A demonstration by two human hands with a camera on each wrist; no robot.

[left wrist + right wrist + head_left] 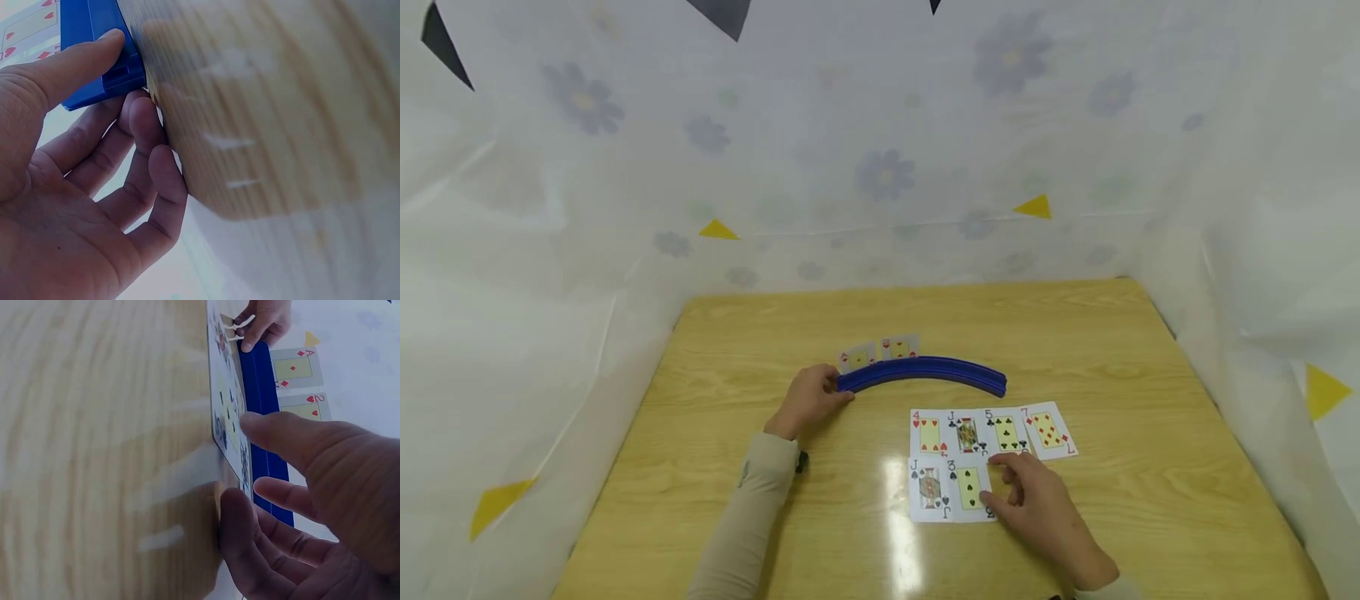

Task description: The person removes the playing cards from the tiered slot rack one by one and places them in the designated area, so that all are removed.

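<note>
A blue curved card holder lies on the wooden table with two red cards standing in it, an ace of diamonds and a 2 of hearts. My left hand grips the holder's left end, thumb on top and fingers below. Six cards lie face up in front of the holder. The back row reads 4 of hearts, jack of clubs, 5 of clubs, 7 of diamonds. My right hand rests with relaxed fingers touching the 3 of clubs, beside the jack of spades.
White flowered sheeting walls the table at the back and on both sides. Bare wood stretches behind the holder and to the left of my left arm. A bright glare streak lies on the table near the front edge.
</note>
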